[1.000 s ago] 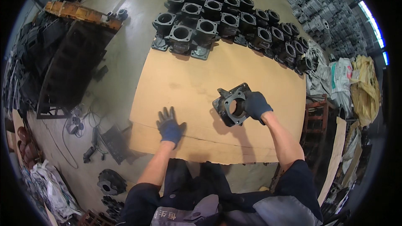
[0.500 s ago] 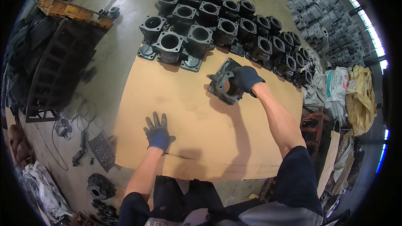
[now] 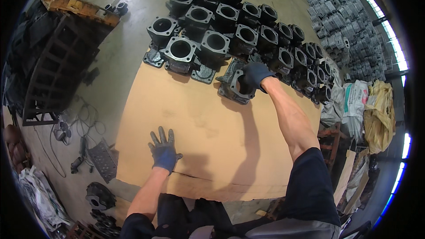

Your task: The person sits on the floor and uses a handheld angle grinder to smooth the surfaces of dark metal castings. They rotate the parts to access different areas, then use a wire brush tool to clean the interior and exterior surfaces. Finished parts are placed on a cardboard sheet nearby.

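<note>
My right hand (image 3: 256,76), in a dark glove, grips the rim of a dark metal casting (image 3: 230,89) with a round bore and square flanges. The casting tilts over the tan cardboard sheet (image 3: 177,102), close to the front of several similar black castings (image 3: 215,42) packed in rows. Whether its base touches the sheet I cannot tell. My left hand (image 3: 164,150), gloved in blue and grey, rests palm down on the near left part of the cardboard with its fingers spread, holding nothing.
A dark slotted metal frame (image 3: 57,68) stands on the left beside an orange beam (image 3: 77,9). Cables and a perforated plate (image 3: 102,159) lie on the floor. Grey castings (image 3: 338,22) are heaped at the far right, near white sacks (image 3: 354,102) and a yellowish sack (image 3: 380,110).
My right hand has carried the casting away from me, up to the front row of castings. My left hand remains spread on the cardboard. The view has shifted slightly.
</note>
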`<action>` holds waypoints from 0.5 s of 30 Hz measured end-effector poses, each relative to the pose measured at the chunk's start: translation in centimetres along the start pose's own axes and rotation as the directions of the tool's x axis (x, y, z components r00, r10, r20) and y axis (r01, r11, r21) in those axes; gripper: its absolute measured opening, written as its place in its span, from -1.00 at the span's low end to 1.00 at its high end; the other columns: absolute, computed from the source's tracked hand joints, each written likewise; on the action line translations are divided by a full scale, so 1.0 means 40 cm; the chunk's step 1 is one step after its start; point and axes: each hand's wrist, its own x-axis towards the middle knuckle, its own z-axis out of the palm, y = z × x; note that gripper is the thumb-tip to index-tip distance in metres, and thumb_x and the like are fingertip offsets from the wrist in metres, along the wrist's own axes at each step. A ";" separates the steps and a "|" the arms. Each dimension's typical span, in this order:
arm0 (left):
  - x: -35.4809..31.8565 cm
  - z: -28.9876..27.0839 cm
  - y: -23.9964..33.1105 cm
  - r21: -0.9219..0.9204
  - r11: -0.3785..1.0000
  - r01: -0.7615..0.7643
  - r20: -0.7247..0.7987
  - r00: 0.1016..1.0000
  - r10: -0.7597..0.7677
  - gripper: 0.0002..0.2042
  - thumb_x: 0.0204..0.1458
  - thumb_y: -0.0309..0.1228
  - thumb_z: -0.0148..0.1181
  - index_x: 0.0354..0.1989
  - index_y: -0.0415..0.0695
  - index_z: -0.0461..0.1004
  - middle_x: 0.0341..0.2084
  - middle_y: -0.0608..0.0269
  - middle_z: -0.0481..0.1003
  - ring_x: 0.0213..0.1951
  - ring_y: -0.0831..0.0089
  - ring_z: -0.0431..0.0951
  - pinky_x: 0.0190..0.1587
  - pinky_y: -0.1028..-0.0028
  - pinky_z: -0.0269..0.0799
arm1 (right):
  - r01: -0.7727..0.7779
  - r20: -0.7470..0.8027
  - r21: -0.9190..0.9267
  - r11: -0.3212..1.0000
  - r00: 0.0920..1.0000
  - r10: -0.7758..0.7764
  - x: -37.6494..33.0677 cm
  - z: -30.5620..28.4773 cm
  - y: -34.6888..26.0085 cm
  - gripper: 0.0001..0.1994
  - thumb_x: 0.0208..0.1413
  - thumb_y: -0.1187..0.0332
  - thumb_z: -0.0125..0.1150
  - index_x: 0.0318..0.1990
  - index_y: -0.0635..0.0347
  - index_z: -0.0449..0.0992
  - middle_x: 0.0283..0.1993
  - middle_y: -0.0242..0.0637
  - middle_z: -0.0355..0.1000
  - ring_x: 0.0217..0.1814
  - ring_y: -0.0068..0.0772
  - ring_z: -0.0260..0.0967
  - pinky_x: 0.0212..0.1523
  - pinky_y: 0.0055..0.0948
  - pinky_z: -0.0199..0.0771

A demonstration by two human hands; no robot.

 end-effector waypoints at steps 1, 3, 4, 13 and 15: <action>0.002 -0.002 0.001 -0.001 1.000 0.000 0.005 1.000 0.000 0.07 -0.06 0.12 0.40 0.54 0.04 -0.11 0.53 -0.10 -0.23 0.48 -0.29 -0.16 0.33 -0.20 0.11 | -0.009 0.009 -0.003 1.000 1.000 0.009 0.005 -0.010 -0.006 -0.73 -0.04 0.27 0.17 -0.25 0.18 0.67 -0.19 0.09 0.57 -0.11 0.15 0.54 -0.06 -0.07 0.55; 0.001 -0.009 0.002 -0.003 1.000 -0.001 0.016 1.000 0.001 0.07 -0.07 0.13 0.40 0.54 0.04 -0.11 0.53 -0.10 -0.23 0.48 -0.29 -0.15 0.33 -0.20 0.11 | -0.003 0.014 -0.013 1.000 1.000 0.004 0.023 -0.009 -0.001 -0.75 -0.05 0.31 0.16 -0.26 0.17 0.67 -0.18 0.07 0.57 -0.10 0.14 0.54 -0.06 -0.08 0.56; 0.001 -0.011 0.003 -0.001 1.000 -0.004 0.015 1.000 0.004 0.07 -0.07 0.14 0.40 0.54 0.04 -0.11 0.53 -0.10 -0.23 0.48 -0.29 -0.15 0.33 -0.20 0.11 | 0.010 0.006 -0.019 1.000 1.000 -0.009 0.036 0.002 0.012 -0.75 -0.06 0.31 0.16 -0.26 0.17 0.67 -0.18 0.07 0.57 -0.10 0.14 0.55 -0.06 -0.08 0.56; 0.016 0.018 -0.006 -0.013 1.000 -0.008 -0.009 1.000 0.008 0.08 -0.10 0.18 0.39 0.54 0.07 -0.10 0.53 -0.10 -0.23 0.48 -0.32 -0.17 0.31 -0.24 0.09 | 0.013 0.020 -0.007 1.000 1.000 -0.013 0.097 0.010 0.027 -0.75 -0.10 0.37 0.15 -0.29 0.22 0.68 -0.18 0.10 0.57 -0.10 0.14 0.55 -0.06 -0.09 0.57; 0.019 0.019 -0.006 0.000 1.000 -0.002 -0.005 1.000 0.002 0.08 -0.10 0.18 0.38 0.54 0.08 -0.09 0.53 -0.10 -0.23 0.48 -0.32 -0.17 0.31 -0.24 0.10 | 0.014 0.020 -0.006 1.000 1.000 -0.014 0.110 0.009 0.029 -0.75 -0.10 0.38 0.15 -0.28 0.22 0.68 -0.17 0.11 0.57 -0.09 0.15 0.55 -0.04 -0.09 0.56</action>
